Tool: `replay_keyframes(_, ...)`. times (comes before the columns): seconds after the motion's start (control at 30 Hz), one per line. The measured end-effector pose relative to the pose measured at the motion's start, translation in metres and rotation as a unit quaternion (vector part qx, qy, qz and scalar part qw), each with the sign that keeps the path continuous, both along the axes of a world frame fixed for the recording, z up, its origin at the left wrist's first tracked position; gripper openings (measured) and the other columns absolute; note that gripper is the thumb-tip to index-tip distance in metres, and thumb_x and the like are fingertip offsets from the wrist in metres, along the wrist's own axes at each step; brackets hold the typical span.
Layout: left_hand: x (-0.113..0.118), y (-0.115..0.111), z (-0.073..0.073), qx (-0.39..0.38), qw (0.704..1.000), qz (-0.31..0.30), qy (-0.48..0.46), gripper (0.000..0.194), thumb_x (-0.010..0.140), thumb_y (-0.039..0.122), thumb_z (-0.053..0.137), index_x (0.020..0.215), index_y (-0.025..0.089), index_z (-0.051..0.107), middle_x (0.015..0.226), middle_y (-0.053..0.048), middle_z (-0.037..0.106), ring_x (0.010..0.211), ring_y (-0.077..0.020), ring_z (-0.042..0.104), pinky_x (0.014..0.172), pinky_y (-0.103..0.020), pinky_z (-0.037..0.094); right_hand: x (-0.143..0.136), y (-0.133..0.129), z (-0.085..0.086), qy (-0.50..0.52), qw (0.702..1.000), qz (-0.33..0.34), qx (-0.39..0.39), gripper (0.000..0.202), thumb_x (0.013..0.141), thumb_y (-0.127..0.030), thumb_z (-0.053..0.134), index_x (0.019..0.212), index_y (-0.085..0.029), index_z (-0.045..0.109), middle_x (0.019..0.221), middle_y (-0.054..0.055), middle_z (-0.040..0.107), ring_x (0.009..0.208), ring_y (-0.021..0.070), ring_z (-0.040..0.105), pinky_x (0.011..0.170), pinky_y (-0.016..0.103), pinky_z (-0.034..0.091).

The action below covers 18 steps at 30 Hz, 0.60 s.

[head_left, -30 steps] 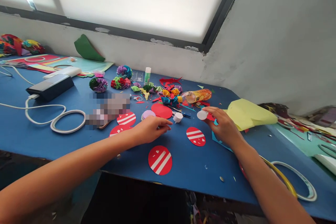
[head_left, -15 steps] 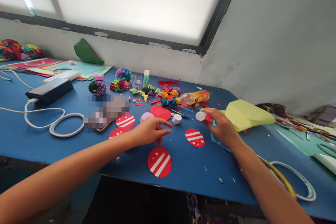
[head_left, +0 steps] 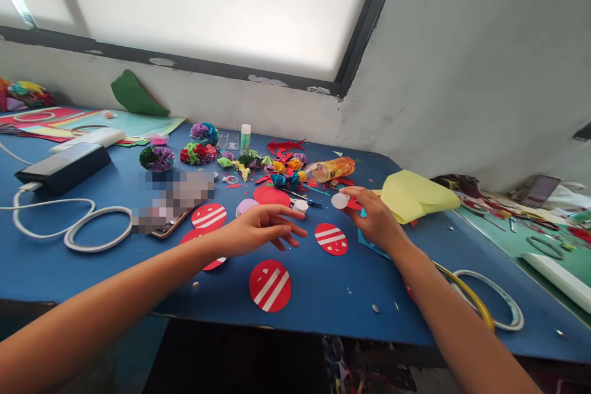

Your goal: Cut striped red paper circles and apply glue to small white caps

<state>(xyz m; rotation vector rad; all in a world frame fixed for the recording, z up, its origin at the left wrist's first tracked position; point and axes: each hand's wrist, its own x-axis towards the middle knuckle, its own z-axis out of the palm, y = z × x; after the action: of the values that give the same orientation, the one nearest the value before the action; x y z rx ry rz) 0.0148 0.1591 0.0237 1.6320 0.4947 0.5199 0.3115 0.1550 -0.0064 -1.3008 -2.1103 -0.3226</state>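
Note:
My left hand (head_left: 265,231) hovers over the blue table with its fingers apart and nothing in them. Just beyond its fingertips stands a small white cap (head_left: 301,206). A round white lid (head_left: 340,200) is pinched between the thumb and fingers of my right hand (head_left: 369,212). Between and below the hands lie red paper circles with white stripes, one nearer the front edge (head_left: 270,286) and another (head_left: 331,239) beside my right hand. A third striped circle (head_left: 209,217) is left of my left hand. A plain red circle (head_left: 271,196) lies behind it.
Behind the hands are an orange-labelled bottle (head_left: 330,169), a glue stick (head_left: 245,139), paper flowers (head_left: 198,152) and red scraps. A phone (head_left: 173,221) and a black power bank (head_left: 64,166) with a white cable are at left. Yellow paper (head_left: 413,197) lies at right.
The camera view has shifted, so the table items appear further left. My left hand's fingers have spread and reach nearer the white cap. My right hand still holds the lid.

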Motion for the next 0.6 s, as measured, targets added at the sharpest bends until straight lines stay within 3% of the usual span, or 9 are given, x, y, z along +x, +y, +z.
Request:
replay_keyframes(0.17, 0.001, -0.004, 0.004, 0.052, 0.998, 0.012, 0.021, 0.035, 0.086, 0.032, 0.052, 0.117, 0.015, 0.053, 0.1, -0.013, 0.07, 0.084, -0.0183, 0.068, 0.072, -0.031, 0.055, 0.0, -0.001, 0.001, -0.001, 1.0, -0.006, -0.001, 0.027, 0.087, -0.026, 0.049, 0.114, -0.022, 0.054, 0.109, 0.01, 0.063, 0.104, 0.0268, 0.058, 0.088, 0.045, 0.048)
replay_keyframes(0.3, -0.017, 0.01, 0.023, 0.162, 0.98, 0.096, 0.072, 0.036, 0.089, 0.031, 0.045, 0.119, 0.014, 0.051, 0.088, -0.009, 0.071, 0.079, -0.0161, 0.068, 0.074, -0.03, 0.054, 0.003, 0.001, -0.002, -0.001, 1.0, 0.004, 0.005, 0.028, 0.087, -0.027, 0.048, 0.114, -0.023, 0.054, 0.108, 0.011, 0.064, 0.103, 0.0276, 0.059, 0.086, 0.047, 0.049)
replay_keyframes(0.37, -0.04, 0.03, 0.035, 0.232, 0.95, 0.174, 0.113, 0.038, 0.092, 0.028, 0.034, 0.125, 0.014, 0.046, 0.103, -0.01, 0.068, 0.091, -0.0158, 0.064, 0.085, -0.032, 0.05, 0.006, 0.002, -0.002, -0.001, 1.0, 0.011, 0.008, 0.027, 0.087, -0.028, 0.048, 0.113, -0.023, 0.054, 0.107, 0.01, 0.064, 0.101, 0.0279, 0.06, 0.085, 0.047, 0.05)
replay_keyframes(0.47, -0.086, 0.065, 0.044, 0.304, 0.887, 0.262, 0.229, 0.042, 0.086, 0.022, 0.041, 0.126, 0.015, 0.047, 0.116, -0.012, 0.062, 0.107, -0.023, 0.057, 0.097, -0.04, 0.04, 0.012, 0.001, -0.001, 0.005, 1.0, 0.007, 0.016, 0.028, 0.088, -0.032, 0.047, 0.114, -0.024, 0.054, 0.107, 0.011, 0.064, 0.101, 0.0288, 0.06, 0.086, 0.047, 0.049)
replay_keyframes(0.6, -0.142, 0.094, 0.035, 0.319, 0.818, 0.282, 0.387, 0.043, 0.073, 0.017, 0.048, 0.115, 0.01, 0.06, 0.12, -0.017, 0.06, 0.114, -0.0358, 0.051, 0.1, -0.048, 0.033, 0.018, -0.003, 0.003, 0.014, 0.999, -0.025, 0.029, 0.027, 0.087, -0.034, 0.05, 0.113, -0.026, 0.054, 0.107, 0.01, 0.064, 0.1, 0.0286, 0.06, 0.086, 0.043, 0.049)
